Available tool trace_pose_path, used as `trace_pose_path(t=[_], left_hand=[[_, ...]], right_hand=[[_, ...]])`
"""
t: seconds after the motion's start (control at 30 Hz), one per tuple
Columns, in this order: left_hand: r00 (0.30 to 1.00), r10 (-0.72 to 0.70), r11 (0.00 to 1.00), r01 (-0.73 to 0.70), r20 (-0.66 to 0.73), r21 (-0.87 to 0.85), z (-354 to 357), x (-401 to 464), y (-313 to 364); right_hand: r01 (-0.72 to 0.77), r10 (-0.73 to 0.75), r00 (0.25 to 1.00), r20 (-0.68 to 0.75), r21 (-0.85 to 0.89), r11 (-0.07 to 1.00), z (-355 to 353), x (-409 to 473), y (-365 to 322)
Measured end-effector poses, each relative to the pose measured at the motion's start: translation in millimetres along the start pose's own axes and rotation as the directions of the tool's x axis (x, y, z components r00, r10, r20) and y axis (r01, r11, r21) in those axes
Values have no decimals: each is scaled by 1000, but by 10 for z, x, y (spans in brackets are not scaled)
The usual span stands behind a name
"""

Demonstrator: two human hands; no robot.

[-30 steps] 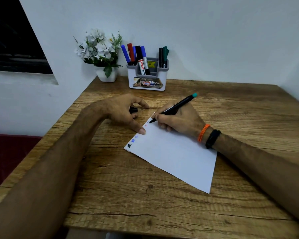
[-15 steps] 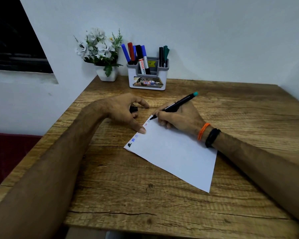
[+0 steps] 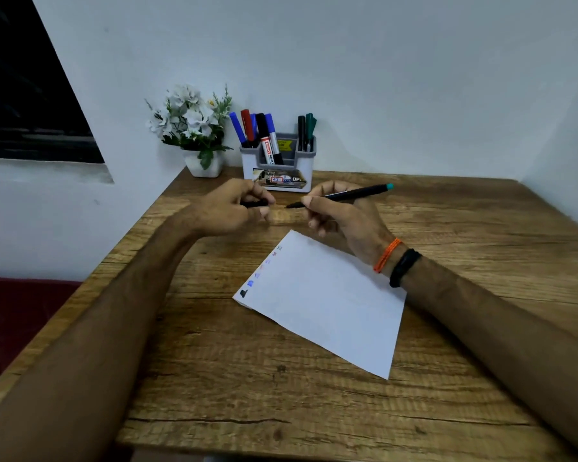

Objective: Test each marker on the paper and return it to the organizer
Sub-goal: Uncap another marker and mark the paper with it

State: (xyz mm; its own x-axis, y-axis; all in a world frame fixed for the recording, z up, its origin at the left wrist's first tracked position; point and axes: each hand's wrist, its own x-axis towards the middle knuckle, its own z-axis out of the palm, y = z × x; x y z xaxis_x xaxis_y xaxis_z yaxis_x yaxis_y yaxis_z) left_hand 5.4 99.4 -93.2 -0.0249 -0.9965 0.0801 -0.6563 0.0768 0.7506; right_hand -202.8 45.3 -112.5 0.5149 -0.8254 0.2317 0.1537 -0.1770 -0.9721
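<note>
My right hand (image 3: 342, 215) holds a thin black marker (image 3: 351, 194) with a teal end, its bare tip pointing left, lifted above the table. My left hand (image 3: 234, 210) pinches the marker's black cap (image 3: 255, 204), a short gap from the tip. The white paper (image 3: 327, 301) lies on the wooden table below both hands, with several small colour marks along its left edge. The grey organizer (image 3: 277, 168) stands at the back against the wall, holding several blue, red, black and green markers.
A white pot of white flowers (image 3: 194, 135) stands left of the organizer in the table's back corner. The table's (image 3: 281, 411) left edge runs along a wall with a dark window. Orange and black bands circle my right wrist.
Both hands have lifted off the paper and moved towards the back. The marker tip left the paper and now points at the cap held in my left hand.
</note>
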Motion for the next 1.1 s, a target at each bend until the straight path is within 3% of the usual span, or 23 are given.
trace_pose_path(t=[0.13, 0.37, 0.83, 1.1], left_hand=[[991, 83, 994, -90, -101, -68, 92, 2, 62], [974, 109, 972, -147, -199, -184, 148, 21, 117], [970, 130, 975, -163, -204, -154, 147, 36, 99], [971, 139, 972, -171, -195, -161, 140, 18, 96]], right_hand=[[26, -26, 998, -49, -18, 1000, -55, 18, -31], [-21, 24, 998, -52, 64, 998, -146, 74, -26], [-33, 32, 998, 60, 18, 999, -202, 93, -13], [33, -35, 998, -52, -46, 998, -130, 72, 41]])
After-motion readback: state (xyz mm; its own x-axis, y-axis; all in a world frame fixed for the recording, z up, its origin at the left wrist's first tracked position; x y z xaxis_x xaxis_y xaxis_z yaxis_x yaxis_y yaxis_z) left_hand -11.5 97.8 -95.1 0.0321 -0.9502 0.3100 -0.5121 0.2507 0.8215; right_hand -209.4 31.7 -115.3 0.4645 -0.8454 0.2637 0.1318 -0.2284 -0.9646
